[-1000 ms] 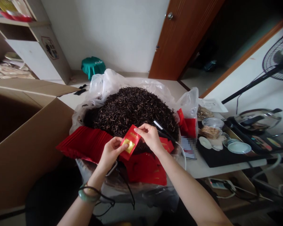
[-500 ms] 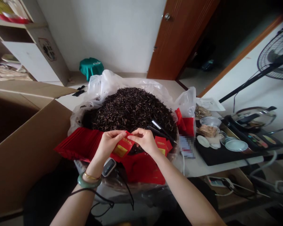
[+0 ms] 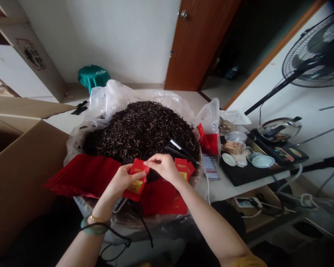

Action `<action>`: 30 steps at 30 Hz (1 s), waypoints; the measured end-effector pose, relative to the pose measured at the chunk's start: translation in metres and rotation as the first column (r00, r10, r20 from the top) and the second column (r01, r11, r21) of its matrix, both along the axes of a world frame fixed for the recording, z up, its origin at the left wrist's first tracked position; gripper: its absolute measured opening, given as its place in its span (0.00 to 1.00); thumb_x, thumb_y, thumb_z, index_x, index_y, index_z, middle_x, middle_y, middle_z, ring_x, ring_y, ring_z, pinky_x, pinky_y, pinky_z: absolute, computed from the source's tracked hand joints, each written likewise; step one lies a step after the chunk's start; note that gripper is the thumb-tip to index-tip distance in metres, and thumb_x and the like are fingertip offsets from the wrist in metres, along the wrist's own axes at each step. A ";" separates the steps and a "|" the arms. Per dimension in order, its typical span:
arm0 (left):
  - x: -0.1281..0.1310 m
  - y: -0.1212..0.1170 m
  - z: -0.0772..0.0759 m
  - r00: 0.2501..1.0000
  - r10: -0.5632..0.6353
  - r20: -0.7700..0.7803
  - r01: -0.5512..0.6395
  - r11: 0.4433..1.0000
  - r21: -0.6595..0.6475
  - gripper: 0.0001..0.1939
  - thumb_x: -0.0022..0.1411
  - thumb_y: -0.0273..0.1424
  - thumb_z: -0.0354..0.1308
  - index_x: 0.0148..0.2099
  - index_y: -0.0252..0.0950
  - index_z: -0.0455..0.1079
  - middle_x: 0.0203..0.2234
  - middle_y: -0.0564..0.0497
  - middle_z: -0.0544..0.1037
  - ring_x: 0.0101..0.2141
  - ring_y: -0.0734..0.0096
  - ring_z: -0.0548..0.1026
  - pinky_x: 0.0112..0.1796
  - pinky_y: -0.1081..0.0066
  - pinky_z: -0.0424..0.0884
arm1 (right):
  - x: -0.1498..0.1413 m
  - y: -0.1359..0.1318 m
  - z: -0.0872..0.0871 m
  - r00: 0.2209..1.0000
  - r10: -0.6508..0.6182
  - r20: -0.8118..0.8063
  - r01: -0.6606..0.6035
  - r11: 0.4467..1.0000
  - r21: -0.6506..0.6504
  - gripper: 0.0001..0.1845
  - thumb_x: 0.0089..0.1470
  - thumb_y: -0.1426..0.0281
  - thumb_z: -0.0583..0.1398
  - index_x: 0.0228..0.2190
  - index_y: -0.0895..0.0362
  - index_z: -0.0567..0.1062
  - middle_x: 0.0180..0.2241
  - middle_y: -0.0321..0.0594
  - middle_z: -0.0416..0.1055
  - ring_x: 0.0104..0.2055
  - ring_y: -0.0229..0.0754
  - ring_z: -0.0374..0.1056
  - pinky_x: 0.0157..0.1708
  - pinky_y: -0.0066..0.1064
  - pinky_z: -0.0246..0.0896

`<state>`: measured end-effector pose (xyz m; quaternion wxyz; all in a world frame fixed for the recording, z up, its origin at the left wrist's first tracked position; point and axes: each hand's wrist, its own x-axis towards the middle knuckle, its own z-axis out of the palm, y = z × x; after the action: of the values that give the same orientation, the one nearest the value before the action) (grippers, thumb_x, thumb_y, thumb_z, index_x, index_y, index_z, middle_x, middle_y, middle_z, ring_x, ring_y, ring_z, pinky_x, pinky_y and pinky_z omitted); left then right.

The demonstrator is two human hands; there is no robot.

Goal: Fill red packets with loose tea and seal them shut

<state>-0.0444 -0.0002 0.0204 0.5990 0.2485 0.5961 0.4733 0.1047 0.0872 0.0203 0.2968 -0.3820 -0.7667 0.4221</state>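
Observation:
A small red packet [image 3: 136, 185] with gold print and a gold panel is held up in front of the heap of dark, twisted tea leaves [image 3: 144, 128]. My left hand [image 3: 122, 181] grips its left side, the thumb lying across its front. At the packet's upper right corner, my right hand [image 3: 164, 167] pinches the edge between thumb and fingers. A long row of red packets [image 3: 83, 176] stands packed at the left. More red packets [image 3: 164, 198] lie below my hands, and a few [image 3: 182, 167] lie just right of my right hand.
Clear plastic sheeting [image 3: 114, 96] lines the heap's container. An open cardboard box [image 3: 25, 178] stands at the left. A black-handled tool [image 3: 180, 148] with a white label lies on the leaves. At the right are a tray [image 3: 239, 176] with dishes, a kettle [image 3: 280, 129] and a fan [image 3: 311, 55].
The packet was tilted, then both hands met at its top edge; now my left hand holds its side lower and my right hand its corner. The view has swung right.

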 end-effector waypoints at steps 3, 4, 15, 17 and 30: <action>0.001 0.001 -0.005 0.999 0.026 0.031 -0.026 1.000 0.000 0.25 0.29 0.39 0.75 0.30 0.30 0.73 0.19 0.49 0.78 0.19 0.71 0.74 0.23 0.74 0.68 | 0.022 0.022 -0.003 0.940 -0.269 0.207 0.168 0.899 0.405 0.14 0.52 0.67 0.63 0.42 0.58 0.77 0.46 0.48 0.74 0.51 0.51 0.66 0.52 0.42 0.58; 0.002 0.001 -0.006 0.999 0.032 0.038 -0.033 0.999 0.003 0.25 0.29 0.39 0.74 0.30 0.30 0.73 0.19 0.49 0.79 0.19 0.70 0.74 0.23 0.74 0.68 | 0.031 0.029 -0.005 0.879 -0.370 0.302 0.196 0.856 0.479 0.21 0.50 0.67 0.65 0.47 0.59 0.74 0.51 0.52 0.70 0.55 0.56 0.62 0.53 0.47 0.56; 0.002 -0.001 -0.007 0.994 0.058 0.098 -0.062 0.997 0.035 0.28 0.27 0.37 0.76 0.32 0.30 0.73 0.20 0.49 0.79 0.20 0.71 0.75 0.24 0.74 0.70 | 0.068 0.077 -0.040 0.793 -0.309 0.526 0.131 0.928 0.348 0.29 0.45 0.67 0.67 0.50 0.58 0.70 0.46 0.49 0.67 0.46 0.50 0.68 0.45 0.40 0.63; 0.003 -0.002 -0.007 0.993 0.072 0.093 -0.076 0.996 0.036 0.28 0.26 0.36 0.76 0.32 0.29 0.73 0.20 0.49 0.79 0.20 0.71 0.75 0.24 0.75 0.69 | 0.073 0.085 -0.038 0.827 -0.288 0.483 0.132 0.934 0.332 0.26 0.45 0.68 0.67 0.47 0.58 0.72 0.44 0.47 0.67 0.45 0.47 0.69 0.46 0.37 0.64; 0.011 -0.005 -0.005 0.985 0.162 0.065 -0.169 0.979 0.115 0.26 0.29 0.40 0.75 0.31 0.31 0.75 0.21 0.50 0.79 0.21 0.71 0.74 0.25 0.74 0.68 | 0.038 0.022 0.048 0.947 0.226 0.226 -0.246 0.967 0.063 0.30 0.42 0.60 0.69 0.47 0.57 0.74 0.45 0.44 0.73 0.44 0.46 0.71 0.45 0.36 0.65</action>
<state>-0.0330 -0.0055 0.0158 0.5579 0.2204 0.5684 0.5631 0.1429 0.1091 0.0687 0.1756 -0.3174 -0.8531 0.3750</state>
